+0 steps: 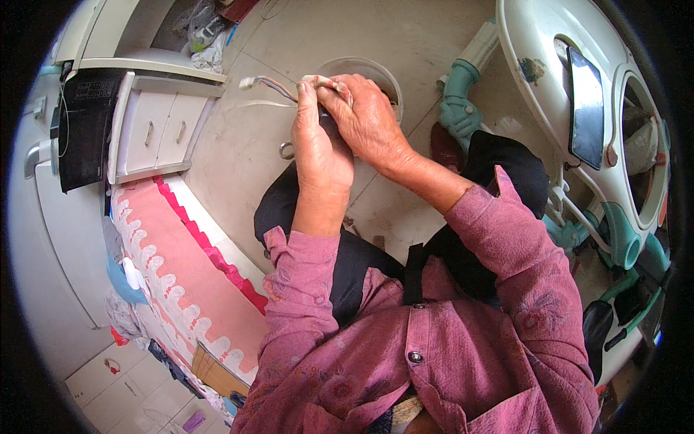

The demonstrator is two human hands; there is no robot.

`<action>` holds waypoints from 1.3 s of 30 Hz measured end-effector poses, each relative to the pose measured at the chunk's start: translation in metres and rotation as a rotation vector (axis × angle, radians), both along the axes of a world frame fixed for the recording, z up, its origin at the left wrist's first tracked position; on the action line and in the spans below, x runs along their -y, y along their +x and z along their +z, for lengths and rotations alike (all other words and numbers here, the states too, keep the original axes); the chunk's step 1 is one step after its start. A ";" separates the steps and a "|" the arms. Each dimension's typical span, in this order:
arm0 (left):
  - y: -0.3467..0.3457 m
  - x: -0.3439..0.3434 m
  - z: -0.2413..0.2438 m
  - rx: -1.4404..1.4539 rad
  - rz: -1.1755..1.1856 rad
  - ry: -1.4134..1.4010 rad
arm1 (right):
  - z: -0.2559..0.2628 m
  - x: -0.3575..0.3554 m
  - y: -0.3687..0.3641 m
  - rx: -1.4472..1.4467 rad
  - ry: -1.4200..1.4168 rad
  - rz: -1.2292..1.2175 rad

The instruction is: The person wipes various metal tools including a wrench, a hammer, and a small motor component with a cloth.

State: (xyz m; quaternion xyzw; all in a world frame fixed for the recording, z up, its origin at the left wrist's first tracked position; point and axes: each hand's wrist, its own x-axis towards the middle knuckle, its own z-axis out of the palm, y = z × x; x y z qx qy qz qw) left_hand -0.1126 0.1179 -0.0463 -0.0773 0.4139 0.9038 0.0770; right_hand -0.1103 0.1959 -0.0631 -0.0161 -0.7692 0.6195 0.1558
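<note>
My left hand (322, 141) and my right hand (374, 119) meet in front of me. Between them is a dark object (333, 130), mostly hidden by the fingers, so its kind cannot be told. Several coloured wires (276, 87) come out to the left past my left thumb and end in a white plug connector (247, 83). A pale flat strip (265, 103) also sticks out to the left below the wires. My right hand presses a whitish cloth with red marks (325, 82) at the top of the object. Behind the hands stands a round pale bucket (390, 76), its contents mostly hidden.
A metal ring (286, 150) shows on the floor left of my left hand. A white cabinet (162, 130) and a pink covered surface with lace trim (179, 233) stand at left. At right is a large white and green frame (547, 81) with a smartphone (586, 108) on it.
</note>
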 end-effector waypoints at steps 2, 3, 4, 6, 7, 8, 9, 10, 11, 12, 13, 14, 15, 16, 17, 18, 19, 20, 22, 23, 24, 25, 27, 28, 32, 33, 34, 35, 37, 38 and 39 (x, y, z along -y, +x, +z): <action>0.001 0.001 0.000 0.051 0.020 -0.007 | -0.004 0.004 0.001 -0.025 -0.013 -0.037; 0.002 -0.002 0.001 0.065 0.041 -0.052 | -0.006 0.007 0.002 -0.038 -0.021 -0.051; 0.002 -0.004 0.000 0.080 0.061 -0.097 | -0.008 0.008 0.000 0.017 -0.151 -0.073; 0.003 -0.008 -0.006 0.027 0.056 -0.085 | -0.012 0.004 -0.004 0.138 -0.377 -0.038; 0.005 -0.012 0.000 0.084 0.089 -0.117 | -0.012 0.002 -0.006 0.190 -0.530 -0.044; 0.004 -0.010 -0.008 -0.035 0.050 -0.129 | -0.016 0.002 -0.011 0.166 -0.752 -0.049; 0.003 -0.010 -0.008 -0.110 0.012 -0.139 | -0.014 -0.006 -0.013 0.261 -0.751 -0.015; 0.002 -0.009 -0.008 -0.186 -0.026 -0.151 | -0.008 -0.012 -0.015 0.310 -0.825 0.023; 0.001 -0.008 -0.007 -0.261 -0.064 -0.163 | -0.002 -0.017 -0.015 0.359 -0.898 0.062; 0.002 -0.005 -0.006 -0.243 -0.116 -0.139 | 0.004 -0.024 -0.015 0.414 -0.985 0.094; 0.002 -0.005 -0.005 -0.228 -0.132 -0.111 | 0.007 -0.024 -0.014 0.407 -0.968 0.096; 0.001 -0.006 -0.003 -0.212 -0.148 -0.083 | 0.009 -0.024 -0.013 0.400 -0.951 0.097; 0.000 -0.006 -0.002 -0.198 -0.163 -0.059 | 0.011 -0.023 -0.012 0.391 -0.938 0.101; -0.004 -0.003 -0.005 -0.219 -0.184 -0.062 | 0.005 -0.020 -0.012 0.365 -0.897 0.090; -0.003 -0.002 -0.001 -0.244 -0.185 -0.160 | -0.002 -0.019 -0.012 0.318 -0.812 0.077; -0.002 -0.003 0.003 -0.269 -0.189 -0.252 | -0.003 -0.020 -0.013 0.270 -0.723 0.057; -0.001 -0.004 0.005 -0.294 -0.193 -0.344 | -0.004 -0.022 -0.014 0.223 -0.634 0.038; 0.001 -0.003 0.000 -0.197 -0.116 -0.384 | -0.004 -0.017 -0.017 0.120 -0.622 -0.037; 0.004 0.005 -0.004 -0.015 -0.077 -0.270 | -0.001 -0.016 -0.013 -0.010 -0.232 -0.115; 0.005 0.007 -0.005 0.076 -0.057 -0.212 | 0.000 -0.015 -0.010 -0.073 -0.036 -0.153; 0.005 0.002 0.000 0.101 -0.001 -0.111 | 0.001 -0.010 -0.008 -0.244 -0.004 -0.159; 0.001 0.001 -0.001 0.198 0.065 -0.037 | 0.003 -0.005 -0.004 -0.261 0.085 -0.115; -0.006 0.012 -0.009 0.127 0.015 0.056 | 0.004 -0.003 0.001 -0.267 0.154 -0.027; -0.003 0.008 -0.007 0.182 0.075 -0.022 | 0.003 -0.003 0.001 -0.190 0.114 -0.024; 0.004 0.002 -0.008 -0.003 0.089 -0.208 | -0.001 -0.005 -0.008 0.140 -0.114 0.052; 0.006 0.000 -0.007 -0.075 0.081 -0.253 | -0.002 -0.007 -0.010 0.229 -0.187 0.082; 0.008 0.002 -0.004 -0.130 0.013 -0.338 | -0.003 -0.009 -0.011 0.281 -0.254 0.131; 0.007 0.003 -0.006 -0.185 0.015 -0.390 | -0.005 -0.010 -0.011 0.333 -0.321 0.181; 0.007 0.004 -0.002 -0.294 0.027 -0.496 | 0.000 -0.013 -0.010 0.434 -0.456 0.291; 0.010 0.002 0.002 -0.324 0.020 -0.541 | 0.004 -0.016 -0.006 0.489 -0.493 0.336; 0.011 -0.003 0.007 -0.358 0.052 -0.588 | 0.012 -0.018 -0.003 0.547 -0.526 0.380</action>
